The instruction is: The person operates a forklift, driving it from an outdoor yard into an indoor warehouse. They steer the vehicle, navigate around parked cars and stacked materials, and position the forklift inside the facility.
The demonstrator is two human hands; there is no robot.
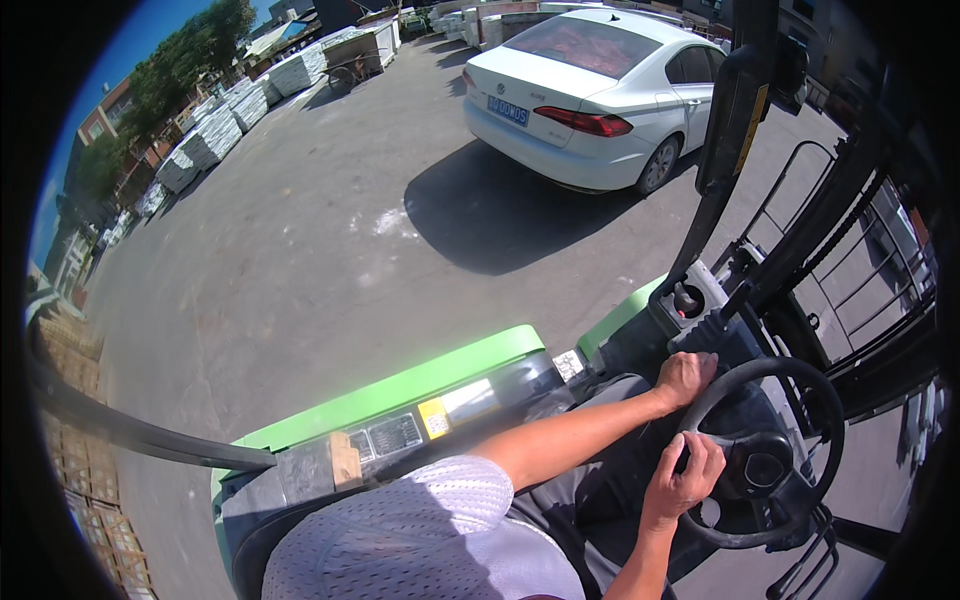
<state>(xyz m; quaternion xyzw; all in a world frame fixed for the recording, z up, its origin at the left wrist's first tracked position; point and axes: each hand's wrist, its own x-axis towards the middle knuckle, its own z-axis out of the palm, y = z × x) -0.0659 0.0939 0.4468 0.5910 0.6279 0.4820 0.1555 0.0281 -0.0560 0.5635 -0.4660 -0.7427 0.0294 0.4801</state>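
Observation:
I sit at the controls of a green and black forklift-type vehicle with a black steering wheel point(838, 425) in front of me. My left arm reaches across, and my left hand point(687, 378) is closed beside the wheel's upper left rim, next to the dark dashboard. What its curled fingers hold is hidden. Closer to me, my right hand point(685, 478) has its fingers bent round the left side of the wheel rim, thumb and forefinger near each other. Several thin black levers point(815, 560) stand below the wheel.
A white car point(560, 125) stands on the grey pavement point(300, 270) ahead to the left. Green bodywork point(400, 385) and a small wooden block point(345, 460) lie along my left. Pale stacks point(215, 130) line the far edge; wooden crates point(95, 460) are at far left. A dark pillar point(735, 130) rises at right.

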